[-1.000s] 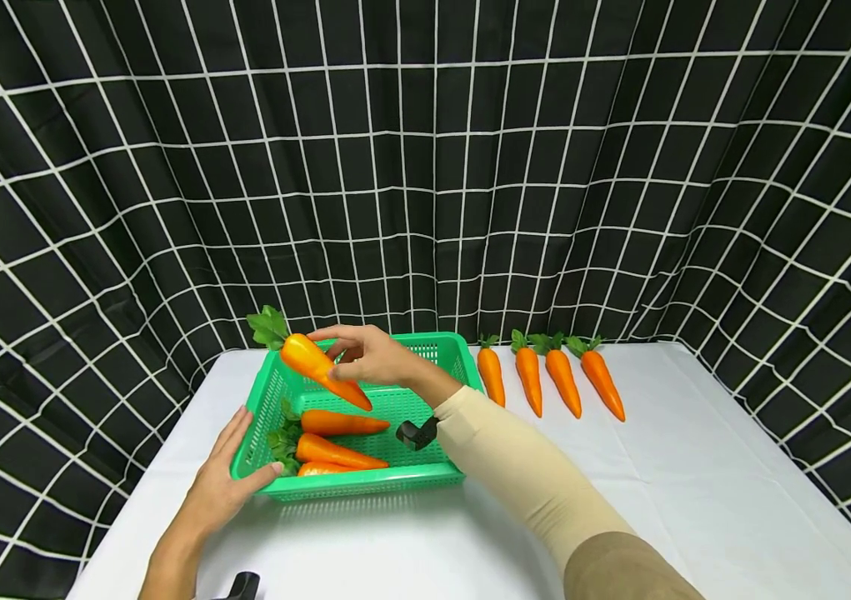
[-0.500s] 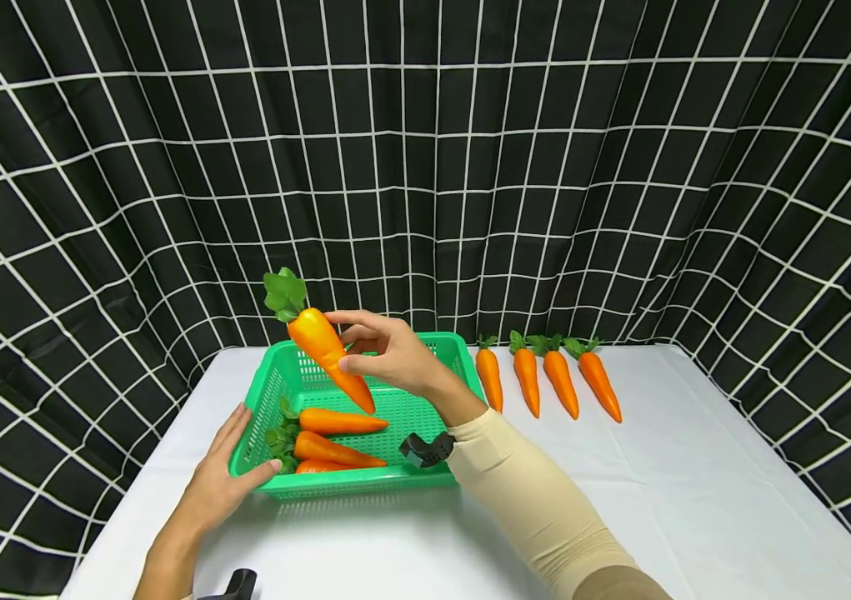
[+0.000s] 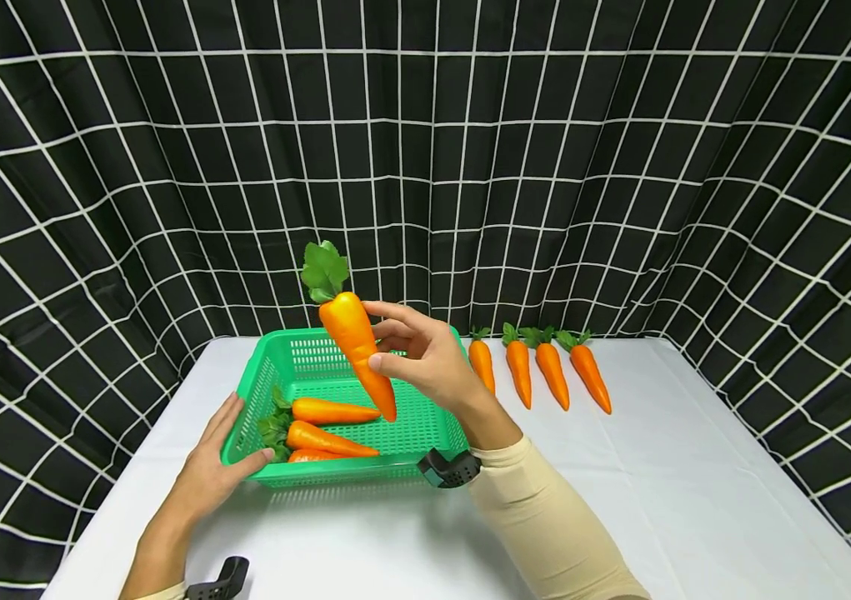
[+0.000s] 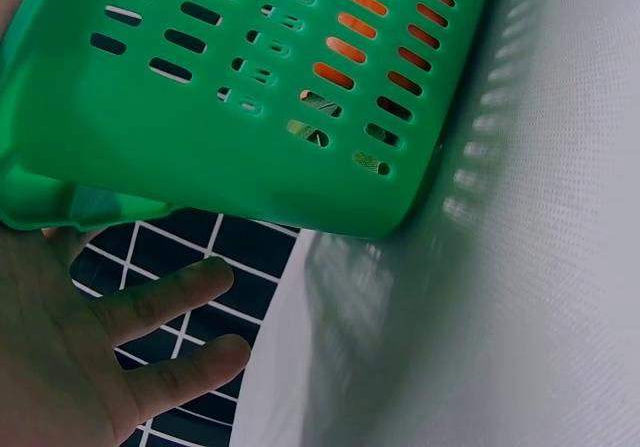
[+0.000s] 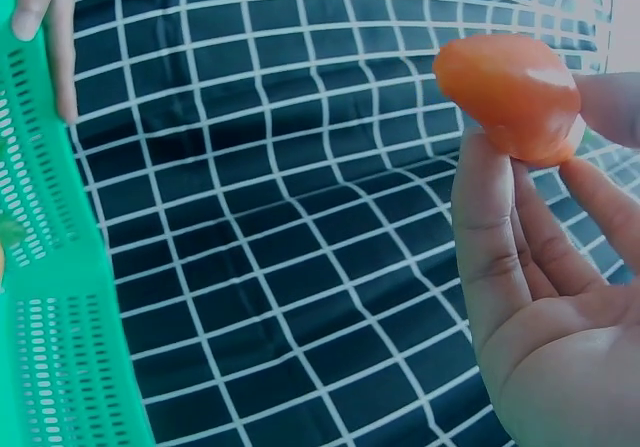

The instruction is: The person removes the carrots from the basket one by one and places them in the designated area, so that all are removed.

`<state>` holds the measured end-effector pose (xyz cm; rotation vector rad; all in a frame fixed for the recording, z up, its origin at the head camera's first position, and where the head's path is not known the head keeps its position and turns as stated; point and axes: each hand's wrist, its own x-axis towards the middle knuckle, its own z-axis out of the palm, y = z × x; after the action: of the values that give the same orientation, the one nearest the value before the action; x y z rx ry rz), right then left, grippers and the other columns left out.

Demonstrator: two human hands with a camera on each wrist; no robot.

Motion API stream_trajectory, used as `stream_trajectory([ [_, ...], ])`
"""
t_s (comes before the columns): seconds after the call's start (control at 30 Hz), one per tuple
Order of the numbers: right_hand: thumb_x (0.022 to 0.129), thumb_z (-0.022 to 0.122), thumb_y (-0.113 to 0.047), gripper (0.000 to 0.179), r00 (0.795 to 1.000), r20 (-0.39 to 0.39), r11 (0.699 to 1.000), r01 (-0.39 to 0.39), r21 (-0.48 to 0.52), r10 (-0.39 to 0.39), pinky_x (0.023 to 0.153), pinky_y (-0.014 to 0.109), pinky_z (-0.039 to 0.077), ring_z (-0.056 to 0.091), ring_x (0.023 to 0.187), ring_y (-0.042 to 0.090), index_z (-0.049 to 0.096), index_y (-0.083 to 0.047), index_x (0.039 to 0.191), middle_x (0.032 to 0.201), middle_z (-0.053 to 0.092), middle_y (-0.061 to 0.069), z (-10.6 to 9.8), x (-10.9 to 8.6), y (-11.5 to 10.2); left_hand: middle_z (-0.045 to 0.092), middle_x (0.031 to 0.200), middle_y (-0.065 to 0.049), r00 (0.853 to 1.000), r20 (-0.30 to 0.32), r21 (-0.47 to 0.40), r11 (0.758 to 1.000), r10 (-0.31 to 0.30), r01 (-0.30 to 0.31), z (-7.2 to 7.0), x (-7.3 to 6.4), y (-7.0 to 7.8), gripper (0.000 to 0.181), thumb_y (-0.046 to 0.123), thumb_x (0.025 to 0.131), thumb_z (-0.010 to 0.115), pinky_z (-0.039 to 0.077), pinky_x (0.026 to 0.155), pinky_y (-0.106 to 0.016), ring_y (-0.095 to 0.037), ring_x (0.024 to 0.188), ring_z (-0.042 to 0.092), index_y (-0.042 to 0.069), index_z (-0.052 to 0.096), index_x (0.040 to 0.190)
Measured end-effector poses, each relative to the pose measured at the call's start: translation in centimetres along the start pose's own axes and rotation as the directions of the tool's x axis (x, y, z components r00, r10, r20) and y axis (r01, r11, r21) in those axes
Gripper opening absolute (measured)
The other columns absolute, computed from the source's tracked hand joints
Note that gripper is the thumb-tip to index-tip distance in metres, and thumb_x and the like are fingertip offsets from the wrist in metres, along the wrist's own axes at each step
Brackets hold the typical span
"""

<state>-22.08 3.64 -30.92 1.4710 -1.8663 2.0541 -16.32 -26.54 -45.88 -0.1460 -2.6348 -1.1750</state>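
Observation:
Above the green plastic basket [image 3: 350, 468], my right hand [image 3: 433, 362] pinches an orange carrot [image 3: 353, 333] between thumb and fingers. Its leafy green top points up and left, its tip down. The right wrist view shows the carrot [image 5: 515, 92] end-on at the fingertips. My left hand [image 3: 203, 479] rests on the basket's left front corner, thumb over the front rim and fingers along the left side. In the left wrist view, two straight fingers [image 4: 165, 302] stand off the basket wall. Three carrots [image 3: 333, 410] are visible in the basket's left part, tips pointing right.
Several carrots [image 3: 553, 375] lie in a row on the white cloth-covered table [image 3: 695, 483], right of the basket, leaves toward the back. A black curtain with a white grid [image 3: 425, 167] encloses the back and sides.
My right hand has moved rightward with the carrot, which has risen and tilted more upright. The left hand stays at the basket's corner.

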Motion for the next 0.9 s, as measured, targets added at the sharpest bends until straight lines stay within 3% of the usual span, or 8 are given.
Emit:
stream_trajectory([
  [0.33, 0.078, 0.054, 0.011, 0.049, 0.997, -0.073, 1.0, 0.012, 0.006, -0.011, 0.069, 0.045, 0.047, 0.053, 0.085, 0.038, 0.044, -0.001, 0.124, 0.102, 0.055, 0.023, -0.9, -2.3, -1.2, 0.008, 0.144, 0.001, 1.0, 0.011, -0.009, 1.0, 0.008, -0.008, 0.1, 0.2, 0.1, 0.085, 0.036, 0.074, 0.066, 0.015, 0.09, -0.061, -0.026, 0.128, 0.007, 0.015, 0.016, 0.14],
  [0.6, 0.079, 0.055, 0.009, 0.05, 0.991, -0.126, 0.998, 0.042, 0.049, -0.036, 0.069, 0.045, 0.047, 0.052, 0.085, 0.038, 0.044, -0.005, 0.126, 0.1, 0.054, 0.023, -2.3, -3.8, -0.2, 0.008, 0.144, -0.002, 1.0, 0.019, -0.002, 1.0, 0.018, -0.018, -0.4, 0.3, 0.4, 0.085, 0.037, 0.075, 0.065, 0.013, 0.092, -0.06, -0.026, 0.128, 0.006, 0.015, 0.014, 0.14],
  [0.9, 0.079, 0.055, 0.007, 0.051, 0.983, -0.181, 0.998, 0.034, 0.044, -0.026, 0.071, 0.046, 0.046, 0.052, 0.087, 0.039, 0.042, -0.003, 0.126, 0.098, 0.054, 0.026, -3.0, -5.6, -0.8, 0.006, 0.143, 0.008, 1.0, 0.01, -0.032, 0.999, 0.014, -0.013, -0.2, 0.0, 0.2, 0.085, 0.035, 0.075, 0.066, 0.012, 0.092, -0.06, -0.023, 0.128, 0.005, 0.017, 0.015, 0.14],
])
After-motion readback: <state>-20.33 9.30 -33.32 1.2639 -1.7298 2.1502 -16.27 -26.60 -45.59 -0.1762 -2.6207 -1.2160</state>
